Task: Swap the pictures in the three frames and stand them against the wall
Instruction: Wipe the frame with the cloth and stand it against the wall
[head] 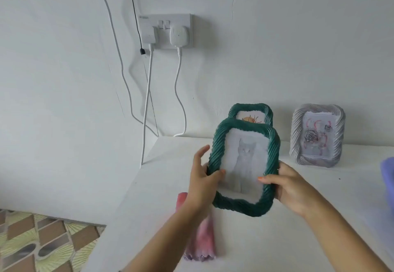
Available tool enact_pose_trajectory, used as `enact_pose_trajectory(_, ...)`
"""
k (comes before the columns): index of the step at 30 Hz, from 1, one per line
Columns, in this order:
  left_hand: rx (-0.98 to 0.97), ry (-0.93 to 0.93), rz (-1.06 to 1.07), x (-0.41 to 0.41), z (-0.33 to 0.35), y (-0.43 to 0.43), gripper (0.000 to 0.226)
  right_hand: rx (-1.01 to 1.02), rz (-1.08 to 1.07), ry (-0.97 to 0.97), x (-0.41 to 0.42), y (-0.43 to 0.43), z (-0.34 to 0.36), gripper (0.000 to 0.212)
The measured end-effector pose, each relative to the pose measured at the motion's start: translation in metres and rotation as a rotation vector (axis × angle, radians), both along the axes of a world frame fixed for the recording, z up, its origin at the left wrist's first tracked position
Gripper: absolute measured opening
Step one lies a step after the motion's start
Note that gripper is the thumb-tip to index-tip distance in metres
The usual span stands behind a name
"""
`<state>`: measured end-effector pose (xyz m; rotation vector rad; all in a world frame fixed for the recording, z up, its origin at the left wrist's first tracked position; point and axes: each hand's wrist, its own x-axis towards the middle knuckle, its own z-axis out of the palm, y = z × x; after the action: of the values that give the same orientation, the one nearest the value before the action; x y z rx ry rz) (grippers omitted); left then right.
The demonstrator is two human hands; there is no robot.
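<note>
I hold a green twisted-rope frame [221, 143] with a grey cat picture above the white table, tilted slightly. My left hand [202, 178] grips its lower left edge and my right hand [292, 186] grips its lower right edge. Behind it a second green frame [251, 110] with an orange drawing stands against the wall, mostly hidden. To the right a white twisted frame [315, 135] with a rose picture leans against the wall.
A pink and purple cloth [200, 244] lies on the white table [277, 239] under my left arm. A purple object [388, 175] shows at the right edge. White cables [147, 92] hang from a wall socket [166, 30]. Patterned floor lies at lower left.
</note>
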<state>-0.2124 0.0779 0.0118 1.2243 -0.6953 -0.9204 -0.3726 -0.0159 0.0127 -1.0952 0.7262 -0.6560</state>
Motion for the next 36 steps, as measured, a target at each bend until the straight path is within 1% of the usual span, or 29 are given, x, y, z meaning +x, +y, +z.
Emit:
enact_pose_trajectory(1,-0.003,-0.021,0.008,0.019,0.004,-0.006,0.054,-0.013,0.027,0.004,0.018,-0.008,0.004,0.044)
enact_pose_trajectory(3,0.000,-0.070,0.008,0.054,0.010,-0.020,0.043,-0.053,0.030,0.024,0.055,-0.026,0.012,0.035)
enact_pose_trajectory(5,0.019,-0.107,0.011,0.085,0.013,-0.034,0.033,-0.104,0.034,0.073,0.091,-0.043,0.018,0.034)
enact_pose_trajectory(10,0.075,-0.143,0.029,0.145,0.013,-0.075,0.028,-0.131,-0.019,0.168,0.159,-0.082,0.016,0.040)
enact_pose_trajectory(13,0.104,-0.118,0.034,0.166,0.003,-0.098,0.027,-0.147,-0.034,0.212,0.181,-0.102,0.010,0.039)
enact_pose_trajectory(17,0.129,-0.056,0.042,0.175,-0.020,-0.115,0.028,-0.172,-0.062,0.301,0.196,-0.119,-0.005,0.038)
enact_pose_trajectory(20,0.131,-0.024,0.043,0.181,-0.035,-0.122,0.029,-0.174,-0.071,0.326,0.202,-0.125,-0.019,0.039)
enact_pose_trajectory(29,0.078,0.014,-0.010,0.191,-0.052,-0.130,0.032,-0.154,-0.082,0.289,0.205,-0.132,-0.038,0.037)
enact_pose_trajectory(34,0.039,-0.008,-0.003,0.194,-0.055,-0.123,0.040,-0.191,-0.126,0.257,0.194,-0.115,-0.060,0.027)
enact_pose_trajectory(36,0.032,-0.017,0.002,0.197,-0.058,-0.118,0.043,-0.215,-0.166,0.254,0.186,-0.106,-0.068,0.035)
